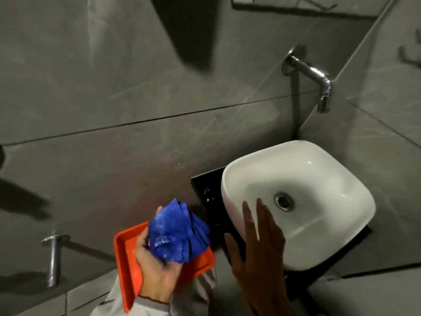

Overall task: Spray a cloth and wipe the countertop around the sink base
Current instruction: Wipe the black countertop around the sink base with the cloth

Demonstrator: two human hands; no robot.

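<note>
My left hand (155,272) grips a bunched blue cloth (177,233) and holds it up above an orange tray (123,254), left of the sink. The white basin (319,179) sits on a narrow black countertop (209,201) in the wall corner. My right hand (257,247) is flat with fingers apart, lying over the basin's near left rim and the black countertop edge; it holds nothing. No spray bottle is in view.
A chrome tap (316,78) sticks out of the grey tiled wall above the basin. A second chrome pipe (53,258) juts from the wall low on the left. The basin's drain (283,201) is uncovered. Grey tiles cover both walls.
</note>
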